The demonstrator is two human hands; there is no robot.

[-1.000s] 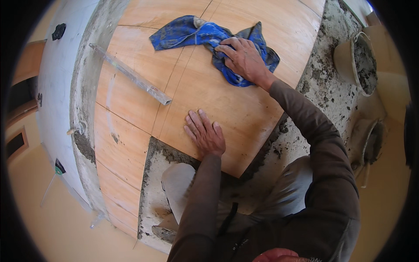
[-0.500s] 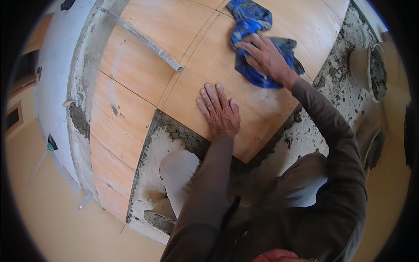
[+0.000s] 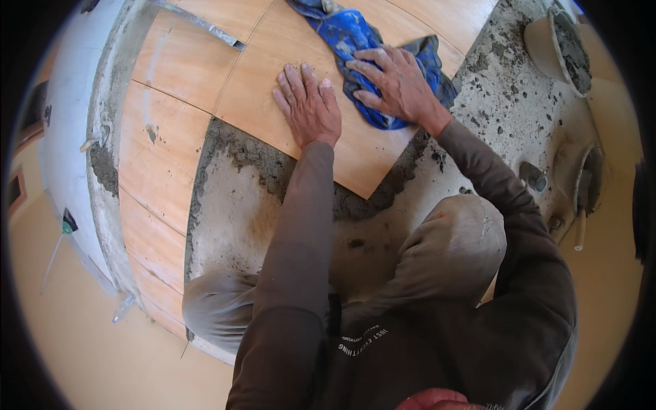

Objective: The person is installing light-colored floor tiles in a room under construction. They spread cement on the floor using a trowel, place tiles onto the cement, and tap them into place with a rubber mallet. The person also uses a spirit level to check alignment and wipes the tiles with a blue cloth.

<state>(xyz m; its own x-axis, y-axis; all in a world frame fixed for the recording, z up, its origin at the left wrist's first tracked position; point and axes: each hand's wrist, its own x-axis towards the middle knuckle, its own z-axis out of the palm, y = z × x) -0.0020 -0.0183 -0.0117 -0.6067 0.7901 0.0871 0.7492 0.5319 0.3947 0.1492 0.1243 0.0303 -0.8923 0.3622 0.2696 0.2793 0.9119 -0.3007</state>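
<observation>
The blue cloth [image 3: 355, 33] lies bunched across the far right part of the wood-toned tile [image 3: 365, 147], one end reaching the tile's right edge, the other trailing toward the top of the view. The right hand [image 3: 396, 78] rests over it with fingers bent and slightly apart; whether they close on a fold, I cannot tell. The left hand [image 3: 309, 106] lies palm down and unclosed, its fingers a little spread, just inside the tile's near left edge.

For what looks like a wipe, light, even pressure probably serves best, since rough grey mortar [image 3: 403, 164] borders the tile on both near edges and a hard push by the near corner could tip or shift it. The left palm is well placed as a steady, though its weight is better spread flat than leaned onto the edge. Strokes toward the right edge need care: a loose end dipping into the mortar would likely drag grit back over the surface (the cloth is already heavily stained, so a cleaner fold turned outward would help). The metal bar [image 3: 205, 26], near the tile's left corner, is best left unbumped.
</observation>
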